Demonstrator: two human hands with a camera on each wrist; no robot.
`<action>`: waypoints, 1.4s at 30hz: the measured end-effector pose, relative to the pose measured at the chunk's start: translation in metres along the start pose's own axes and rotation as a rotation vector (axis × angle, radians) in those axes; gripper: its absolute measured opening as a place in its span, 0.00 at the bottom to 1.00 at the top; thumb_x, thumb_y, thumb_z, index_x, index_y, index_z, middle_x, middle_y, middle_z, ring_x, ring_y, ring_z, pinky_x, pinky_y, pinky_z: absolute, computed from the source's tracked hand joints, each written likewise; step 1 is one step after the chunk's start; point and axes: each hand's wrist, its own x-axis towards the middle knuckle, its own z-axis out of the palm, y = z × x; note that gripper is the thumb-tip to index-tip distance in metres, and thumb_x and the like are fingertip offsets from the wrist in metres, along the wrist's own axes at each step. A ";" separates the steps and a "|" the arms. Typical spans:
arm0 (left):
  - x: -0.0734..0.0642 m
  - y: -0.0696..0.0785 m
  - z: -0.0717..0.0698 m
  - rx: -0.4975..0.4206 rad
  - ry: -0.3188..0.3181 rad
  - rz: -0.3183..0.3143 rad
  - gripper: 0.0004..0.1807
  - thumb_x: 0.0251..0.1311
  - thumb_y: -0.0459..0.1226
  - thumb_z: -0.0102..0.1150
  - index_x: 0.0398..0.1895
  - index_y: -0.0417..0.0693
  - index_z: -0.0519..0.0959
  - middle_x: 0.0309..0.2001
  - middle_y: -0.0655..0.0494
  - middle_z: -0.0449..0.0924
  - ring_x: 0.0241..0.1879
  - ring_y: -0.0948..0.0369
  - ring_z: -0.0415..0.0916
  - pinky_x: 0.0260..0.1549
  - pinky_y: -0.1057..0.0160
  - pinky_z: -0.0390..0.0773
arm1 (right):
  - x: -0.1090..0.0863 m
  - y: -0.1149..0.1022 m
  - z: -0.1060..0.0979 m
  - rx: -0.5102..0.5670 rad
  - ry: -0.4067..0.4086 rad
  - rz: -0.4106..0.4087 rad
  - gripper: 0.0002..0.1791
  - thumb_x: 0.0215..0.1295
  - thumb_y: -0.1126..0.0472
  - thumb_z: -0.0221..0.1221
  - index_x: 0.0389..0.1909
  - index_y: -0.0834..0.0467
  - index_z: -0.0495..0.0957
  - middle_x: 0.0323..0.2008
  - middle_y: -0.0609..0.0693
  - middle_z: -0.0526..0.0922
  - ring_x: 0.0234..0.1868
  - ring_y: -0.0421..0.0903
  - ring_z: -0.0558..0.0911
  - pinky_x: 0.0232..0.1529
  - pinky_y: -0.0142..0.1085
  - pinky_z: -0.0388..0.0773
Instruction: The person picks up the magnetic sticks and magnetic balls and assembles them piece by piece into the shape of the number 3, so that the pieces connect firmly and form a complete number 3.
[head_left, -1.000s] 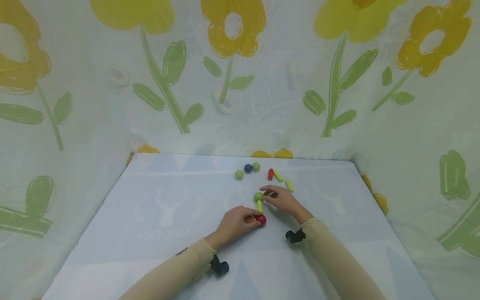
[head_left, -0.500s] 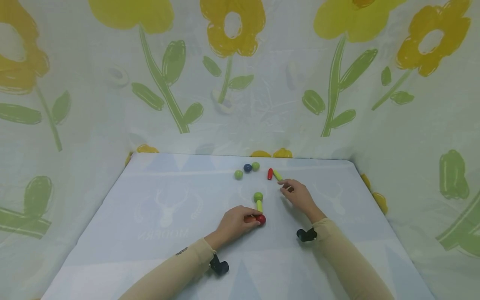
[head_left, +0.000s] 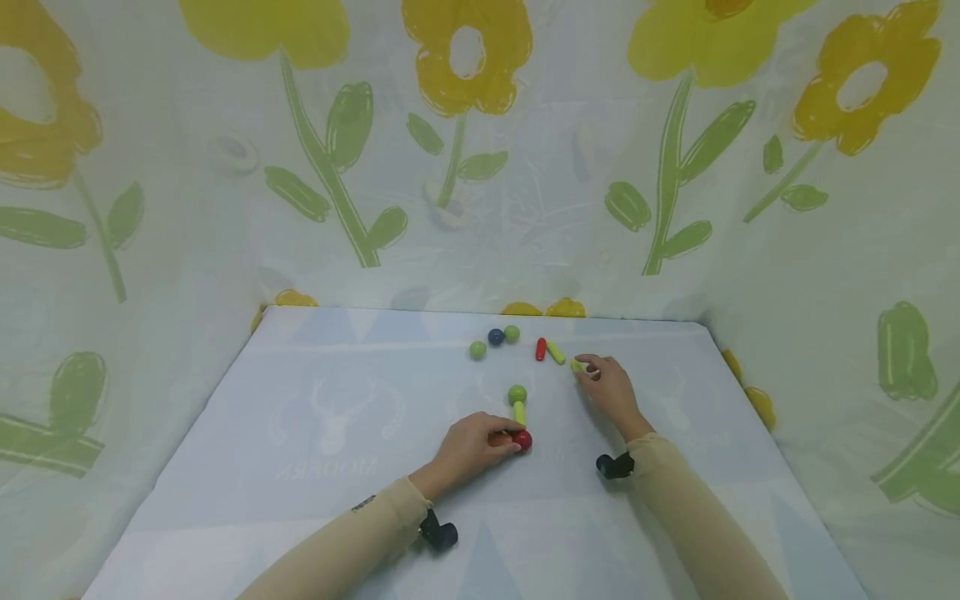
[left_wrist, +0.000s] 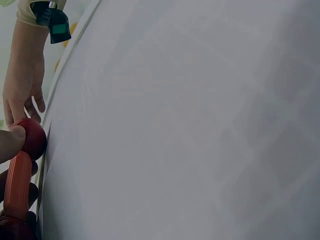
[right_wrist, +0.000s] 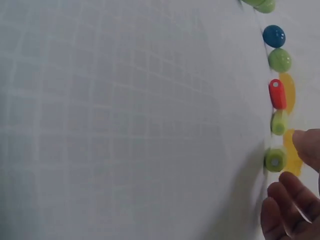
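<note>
My left hand (head_left: 471, 446) holds a red ball (head_left: 523, 440) on the table, its thumb on the ball in the left wrist view. An orange ridged stick (left_wrist: 18, 182) runs from that ball to a second dark red ball (left_wrist: 15, 229), partly cut off by the frame. From the held ball a yellow-green stick (head_left: 519, 412) leads away to a green ball (head_left: 517, 395). My right hand (head_left: 611, 392) reaches around another yellow-green stick (head_left: 577, 366); in the right wrist view its thumb and fingers stand apart on either side of that stick's end.
Further back lie a red stick (head_left: 541, 349) and a yellow-green stick (head_left: 556, 352). To their left sit a dark blue ball (head_left: 496, 337) and two green balls, one farther back (head_left: 512, 333) and one nearer (head_left: 477, 351). Flower-printed sheeting (head_left: 555, 167) walls the white table (head_left: 300, 467).
The right hand has left the green ball and moved right and back to the loose yellow-green stick. My left hand has kept its hold on the red ball.
</note>
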 end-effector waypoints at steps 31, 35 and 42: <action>0.000 0.001 0.000 0.023 0.000 -0.004 0.15 0.63 0.47 0.70 0.52 0.62 0.87 0.41 0.66 0.85 0.37 0.69 0.74 0.38 0.67 0.74 | -0.004 -0.019 0.010 -0.017 -0.286 0.089 0.27 0.69 0.57 0.64 0.68 0.53 0.76 0.40 0.54 0.83 0.36 0.48 0.79 0.36 0.38 0.77; 0.001 0.001 0.000 0.023 -0.002 -0.004 0.15 0.63 0.47 0.70 0.53 0.62 0.87 0.40 0.67 0.85 0.36 0.69 0.73 0.37 0.67 0.74 | -0.005 -0.023 0.013 -0.017 -0.329 0.067 0.27 0.69 0.56 0.64 0.68 0.53 0.76 0.38 0.52 0.82 0.34 0.47 0.78 0.34 0.37 0.76; 0.001 0.001 0.000 0.015 -0.002 -0.002 0.15 0.63 0.47 0.70 0.52 0.62 0.87 0.41 0.67 0.85 0.38 0.69 0.74 0.39 0.66 0.75 | -0.008 -0.031 0.017 -0.015 -0.356 0.048 0.26 0.68 0.56 0.64 0.66 0.52 0.76 0.36 0.52 0.81 0.32 0.47 0.78 0.32 0.37 0.76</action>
